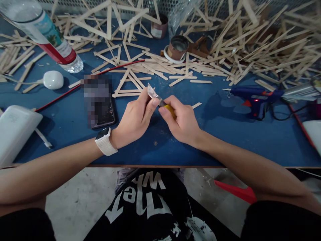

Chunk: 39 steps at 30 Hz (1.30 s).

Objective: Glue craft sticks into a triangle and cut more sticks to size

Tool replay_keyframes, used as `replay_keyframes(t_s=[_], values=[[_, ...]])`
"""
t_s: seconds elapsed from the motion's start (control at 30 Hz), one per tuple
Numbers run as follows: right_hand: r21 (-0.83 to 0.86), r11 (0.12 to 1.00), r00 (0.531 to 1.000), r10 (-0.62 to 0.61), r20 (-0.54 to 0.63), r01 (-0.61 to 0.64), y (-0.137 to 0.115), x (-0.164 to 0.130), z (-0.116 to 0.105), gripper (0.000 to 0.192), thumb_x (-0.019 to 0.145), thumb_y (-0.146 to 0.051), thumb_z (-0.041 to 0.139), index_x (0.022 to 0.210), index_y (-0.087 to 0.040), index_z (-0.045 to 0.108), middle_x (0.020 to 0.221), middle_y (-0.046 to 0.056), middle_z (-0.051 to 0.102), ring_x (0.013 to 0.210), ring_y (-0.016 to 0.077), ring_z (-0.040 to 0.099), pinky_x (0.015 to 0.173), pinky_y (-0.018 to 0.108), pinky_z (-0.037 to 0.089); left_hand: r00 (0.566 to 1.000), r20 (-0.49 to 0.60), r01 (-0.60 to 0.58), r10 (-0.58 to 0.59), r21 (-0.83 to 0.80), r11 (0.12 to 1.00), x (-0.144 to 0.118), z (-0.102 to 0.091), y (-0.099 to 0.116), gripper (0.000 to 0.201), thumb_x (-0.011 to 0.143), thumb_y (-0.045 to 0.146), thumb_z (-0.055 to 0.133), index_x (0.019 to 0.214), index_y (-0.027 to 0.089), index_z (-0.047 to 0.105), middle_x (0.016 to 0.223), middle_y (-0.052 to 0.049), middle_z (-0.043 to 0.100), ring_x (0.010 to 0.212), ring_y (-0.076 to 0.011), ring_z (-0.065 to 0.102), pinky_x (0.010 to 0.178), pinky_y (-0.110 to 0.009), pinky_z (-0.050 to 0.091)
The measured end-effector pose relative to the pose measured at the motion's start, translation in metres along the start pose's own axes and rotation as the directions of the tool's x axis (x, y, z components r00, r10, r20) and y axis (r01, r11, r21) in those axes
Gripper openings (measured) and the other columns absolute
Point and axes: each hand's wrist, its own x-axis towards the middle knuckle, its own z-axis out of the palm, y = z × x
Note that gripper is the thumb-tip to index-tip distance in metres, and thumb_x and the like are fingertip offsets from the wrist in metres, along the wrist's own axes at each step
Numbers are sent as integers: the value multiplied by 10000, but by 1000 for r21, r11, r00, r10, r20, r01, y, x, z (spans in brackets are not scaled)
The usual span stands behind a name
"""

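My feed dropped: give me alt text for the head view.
Over a blue table, the right hand holds a yellow-handled craft knife while the left hand pinches its blade. Wooden sticks lie heaped behind, a glue gun at right, a phone at left.

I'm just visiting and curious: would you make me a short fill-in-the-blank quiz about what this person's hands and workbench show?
1. The right hand holds a craft knife by its ____ handle.
2. The left hand pinches the knife's ____.
3. A white smartwatch sits on the ____ wrist.
4. The glue gun lies on the ____ tabletop.

Missing words: yellow; blade; left; blue
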Motion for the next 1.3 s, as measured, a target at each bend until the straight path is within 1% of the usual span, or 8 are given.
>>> replay_keyframes(t_s=[0.23, 0.37, 0.43, 0.67, 0.8, 0.97, 1.07, 1.3], values=[[23, 996, 995, 83, -50, -82, 11, 9, -2, 588, 1249, -850, 474, 1084, -292, 564, 744, -50, 569, 614, 183, 558, 639, 381, 416, 998, -66, -22, 23, 13, 1000, 2, 4, -5, 603, 1268, 804, 479, 964, 284, 450, 766, 46, 503, 597, -144, 464, 619, -352, 282], [21, 995, 984, 103, -144, -101, 25, 16, -12, 615, 1217, -887, 501, 1068, -296, 588, 763, -31, 567, 661, 208, 563, 676, 402, 437, 1000, -13, -2, 1, -38, 999, -2, 4, 1, 587, 1256, 792, 533, 968, 288, 452, 743, 60, 467, 559, -135, 414, 582, -359, 265], [34, 994, 983, 103, -152, -99, 27, 17, -17, 600, 1223, -869, 513, 1069, -296, 602, 766, -30, 555, 669, 211, 543, 682, 404, 432, 1000, 9, 21, -20, -45, 999, -3, 4, 2, 575, 1257, 783, 542, 974, 289, 457, 734, 63, 465, 549, -135, 402, 572, -360, 262], [33, 999, 1000, -10, 15, 10, 10, 9, -23, 507, 1274, -749, 532, 1082, -284, 592, 713, -70, 535, 579, 159, 493, 651, 365, 403, 999, 6, 32, -32, -78, 996, -4, 0, 1, 605, 1233, 835, 546, 991, 284, 478, 762, 55, 462, 574, -136, 453, 602, -358, 273], [15, 998, 993, -70, 91, 69, 7, 7, -21, 488, 1288, -720, 517, 1073, -285, 563, 692, -86, 529, 540, 144, 462, 608, 345, 367, 997, 47, 59, -54, -115, 992, -5, -1, 4, 547, 1272, 766, 520, 1018, 283, 485, 751, 57, 487, 577, -133, 440, 577, -360, 292], [-33, 995, 991, -96, 91, 99, 9, 5, -18, 467, 1297, -693, 517, 1081, -280, 549, 730, -80, 545, 575, 137, 501, 627, 329, 381, 993, 35, 116, -112, -209, 971, -10, 3, 2, 541, 1271, 745, 538, 1000, 278, 512, 761, 39, 505, 626, -150, 442, 582, -347, 366], [-68, 990, 988, -121, 95, 127, 10, 3, -18, 457, 1308, -682, 495, 1097, -281, 554, 736, -77, 549, 585, 140, 524, 625, 325, 385, 982, 77, 188, -173, -321, 928, -14, 6, 0, 561, 1247, 771, 578, 996, 272, 535, 795, 32, 479, 667, -154, 427, 602, -340, 406], [-165, 973, 985, -147, 95, 161, 12, 2, -21, 449, 1313, -670, 490, 1139, -269, 594, 763, -64, 609, 586, 140, 553, 619, 321, 379, 948, 179, 319, -264, -528, 787, -14, 9, 5, 638, 1177, 808, 704, 912, 281, 460, 681, 64, 442, 539, -112, 363, 464, -304, 325]])
